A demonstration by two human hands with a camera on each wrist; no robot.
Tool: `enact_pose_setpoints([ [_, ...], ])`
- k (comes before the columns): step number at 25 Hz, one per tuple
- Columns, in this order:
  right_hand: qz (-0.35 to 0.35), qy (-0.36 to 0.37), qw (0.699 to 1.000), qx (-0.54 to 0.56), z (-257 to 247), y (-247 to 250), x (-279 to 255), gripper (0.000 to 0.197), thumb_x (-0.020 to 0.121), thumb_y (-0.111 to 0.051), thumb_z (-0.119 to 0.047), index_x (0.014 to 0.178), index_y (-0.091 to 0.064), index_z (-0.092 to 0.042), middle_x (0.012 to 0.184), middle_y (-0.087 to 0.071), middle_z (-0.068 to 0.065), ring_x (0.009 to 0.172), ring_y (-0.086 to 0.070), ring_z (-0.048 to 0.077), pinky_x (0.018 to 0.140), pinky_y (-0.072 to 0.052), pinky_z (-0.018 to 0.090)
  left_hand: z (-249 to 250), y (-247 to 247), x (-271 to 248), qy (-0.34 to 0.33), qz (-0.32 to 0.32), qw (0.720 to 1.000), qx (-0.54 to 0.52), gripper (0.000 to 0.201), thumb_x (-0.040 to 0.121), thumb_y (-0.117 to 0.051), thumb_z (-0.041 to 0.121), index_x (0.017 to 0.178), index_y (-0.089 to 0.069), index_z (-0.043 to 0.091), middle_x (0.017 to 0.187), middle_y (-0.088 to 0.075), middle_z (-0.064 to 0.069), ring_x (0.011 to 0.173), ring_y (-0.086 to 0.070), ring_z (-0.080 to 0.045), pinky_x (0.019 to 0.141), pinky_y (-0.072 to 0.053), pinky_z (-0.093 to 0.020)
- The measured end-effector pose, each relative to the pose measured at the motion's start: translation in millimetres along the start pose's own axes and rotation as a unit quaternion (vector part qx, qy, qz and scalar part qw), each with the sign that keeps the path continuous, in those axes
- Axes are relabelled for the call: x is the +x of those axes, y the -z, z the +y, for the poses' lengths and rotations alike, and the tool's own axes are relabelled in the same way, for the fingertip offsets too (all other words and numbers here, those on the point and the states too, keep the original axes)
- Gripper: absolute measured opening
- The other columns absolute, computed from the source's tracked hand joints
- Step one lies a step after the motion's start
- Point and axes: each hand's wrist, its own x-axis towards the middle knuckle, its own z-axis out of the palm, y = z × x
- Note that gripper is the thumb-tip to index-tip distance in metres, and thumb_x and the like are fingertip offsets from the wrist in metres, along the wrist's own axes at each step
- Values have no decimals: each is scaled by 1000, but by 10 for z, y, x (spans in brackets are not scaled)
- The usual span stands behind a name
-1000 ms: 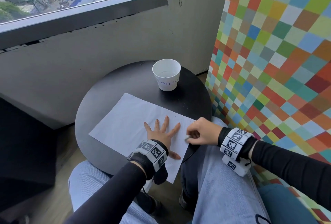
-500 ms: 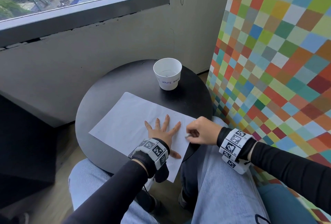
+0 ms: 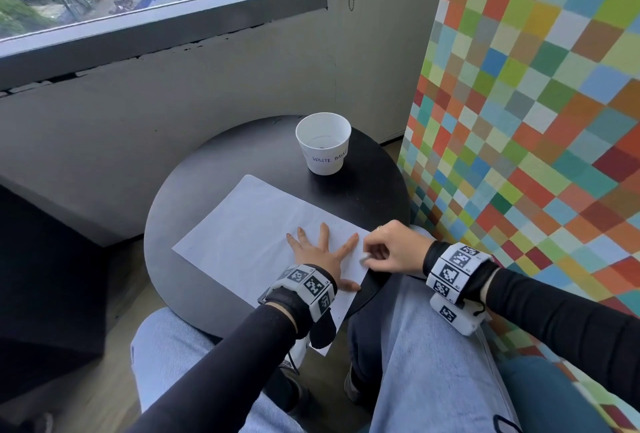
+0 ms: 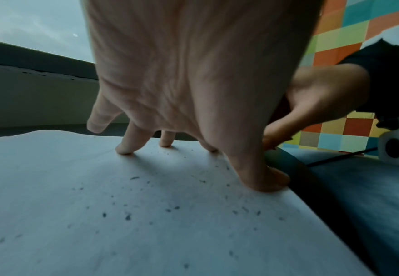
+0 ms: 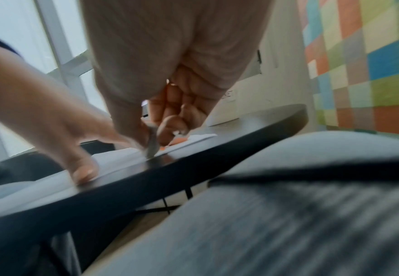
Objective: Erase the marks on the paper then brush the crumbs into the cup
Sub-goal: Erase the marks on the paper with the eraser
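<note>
A white sheet of paper [image 3: 249,225] lies on the round black table [image 3: 194,190], its near corner hanging over the edge. My left hand [image 3: 322,252] presses flat on the paper's right part, fingers spread. Dark eraser crumbs [image 4: 127,216] are scattered on the paper [image 4: 52,205] under and behind that hand [image 4: 182,84]. My right hand [image 3: 391,249] pinches a small grey eraser [image 3: 363,259] at the paper's right edge, just beside my left forefinger. In the right wrist view the eraser [image 5: 152,143] stands on the paper's edge. A white cup [image 3: 323,142] marked "WASTE BASKET" stands upright at the table's far side.
A wall of coloured squares [image 3: 519,121] rises close on the right of the table. A grey wall and window sill [image 3: 173,34] stand behind it. My knees in blue jeans [image 3: 415,346] sit under the table's near edge.
The right hand with the eraser has shifted slightly along the paper's right edge. The left hand stays pressed flat on the paper.
</note>
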Motion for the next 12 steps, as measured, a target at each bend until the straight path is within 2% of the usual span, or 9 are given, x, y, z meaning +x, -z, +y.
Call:
enact_pose_setpoints([
  [2, 16, -7, 1000, -8, 10, -2, -1, 19, 77, -67, -26, 64, -58, -17, 52, -42, -16, 50, -43, 1, 57, -35, 16, 11, 8, 1, 3, -1, 1000, 7, 96, 83, -43, 80, 147, 22, 52, 163, 19, -12, 144, 7, -56, 111, 1, -72],
  [5, -43, 30, 999, 3, -33, -76, -36, 17, 78, -71, -23, 67, -61, -15, 54, -44, -16, 50, -46, -1, 56, -34, 8, 9, 16, 1, 7, -5, 1000, 18, 96, 83, -42, 81, 147, 24, 51, 163, 20, -12, 144, 8, -56, 111, 1, -73],
  [9, 39, -25, 998, -34, 47, 23, 16, 20, 77, -70, -19, 63, -58, -12, 53, -45, -13, 51, -43, 5, 57, -35, 19, 14, 24, 0, 7, -8, 1000, 19, 97, 82, -42, 81, 147, 24, 51, 163, 20, -12, 144, 8, -56, 111, 1, -73],
  [12, -21, 10, 1000, -16, -55, -57, -38, 20, 77, -71, -21, 64, -58, -15, 52, -42, -17, 51, -44, 6, 55, -35, 16, 9, 18, 2, 8, -6, 1000, 19, 97, 82, -42, 81, 147, 24, 51, 163, 20, -12, 144, 8, -57, 110, 1, -73],
])
